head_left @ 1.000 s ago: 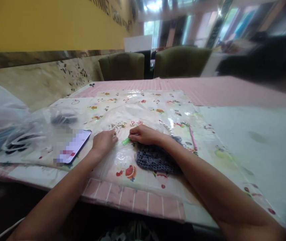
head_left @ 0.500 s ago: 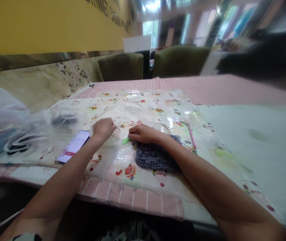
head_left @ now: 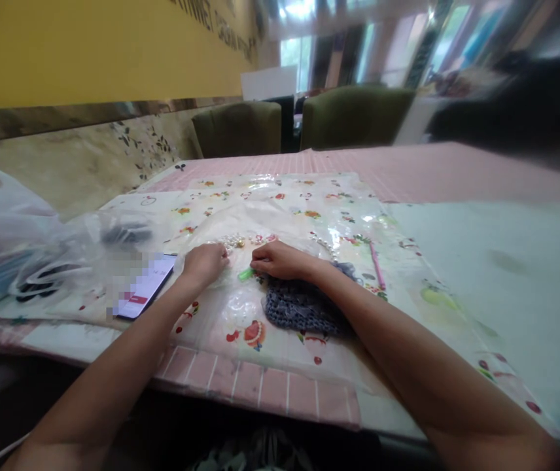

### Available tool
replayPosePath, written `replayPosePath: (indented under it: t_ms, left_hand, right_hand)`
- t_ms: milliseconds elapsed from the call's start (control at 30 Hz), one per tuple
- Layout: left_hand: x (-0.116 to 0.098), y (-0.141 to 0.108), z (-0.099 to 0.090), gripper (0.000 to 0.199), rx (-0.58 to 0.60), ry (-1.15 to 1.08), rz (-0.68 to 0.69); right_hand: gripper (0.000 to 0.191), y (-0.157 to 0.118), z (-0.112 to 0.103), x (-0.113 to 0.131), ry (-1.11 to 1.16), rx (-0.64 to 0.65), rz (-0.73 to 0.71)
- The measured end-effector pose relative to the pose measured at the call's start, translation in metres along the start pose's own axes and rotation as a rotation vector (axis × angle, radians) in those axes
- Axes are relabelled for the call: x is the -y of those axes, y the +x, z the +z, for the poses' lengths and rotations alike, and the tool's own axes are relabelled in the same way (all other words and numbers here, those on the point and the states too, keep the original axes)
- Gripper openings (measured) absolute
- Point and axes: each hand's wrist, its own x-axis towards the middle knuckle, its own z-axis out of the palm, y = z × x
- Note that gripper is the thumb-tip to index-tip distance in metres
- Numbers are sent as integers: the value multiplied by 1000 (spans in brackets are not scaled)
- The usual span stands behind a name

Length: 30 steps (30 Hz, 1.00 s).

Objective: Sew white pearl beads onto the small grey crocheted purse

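My left hand (head_left: pixel 206 263) is closed beside a small heap of white pearl-like beads (head_left: pixel 233 241); whatever its fingertips pinch is hidden. Opposite it, my right hand (head_left: pixel 280 260) is closed, with a small bright green object (head_left: pixel 245 274) jutting from its fingertips. A dark blue-grey crocheted piece (head_left: pixel 299 309) lies partly under my right wrist and forearm. Past that wrist, a beaded strand (head_left: pixel 326 245) curves over the table cover. Farther right rests a thin pink stick (head_left: pixel 377 265), its kind too blurred to tell.
A lit phone (head_left: pixel 150 288) lies left of my left forearm. Plastic bags (head_left: pixel 10 209) with dark items inside stand at the far left. Clear sheeting over a fruit-patterned cover (head_left: pixel 253 307) lies under my hands. Green chairs (head_left: pixel 353 118) stand beyond the table.
My left hand has lowered slightly toward the table and turned, its fingers now nearer the right hand. My right hand, the green object and the crocheted piece have stayed put.
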Motion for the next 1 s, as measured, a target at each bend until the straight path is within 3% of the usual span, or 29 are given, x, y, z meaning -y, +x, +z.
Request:
replayPosePath:
  t_ms: [367, 567, 700, 767, 867, 933, 1000]
  left_hand:
    - [0, 3, 13, 36, 26, -12, 3]
    - [-15, 3, 16, 39, 51, -58, 70]
    - [-25, 7, 11, 31, 44, -185, 60]
    - [-28, 9, 5, 22, 46, -303, 77]
    - [-30, 8, -3, 26, 84, -551, 128]
    - [-30, 3, -6, 37, 119, -704, 150]
    - [-29, -2, -7, 39, 176, -890, 158]
  right_hand:
    - [29, 0, -1, 0, 19, 18, 3]
    - [27, -1, -1, -2, 45, -1, 0]
    - [27, 0, 0, -4, 85, -15, -18]
    - [27, 1, 1, -7, 125, -77, -6]
    - [21, 5, 2, -11, 264, -319, 107]
    - [16, 6, 1, -13, 476, -465, 245]
    - [10, 7, 0, -13, 768, -505, 378]
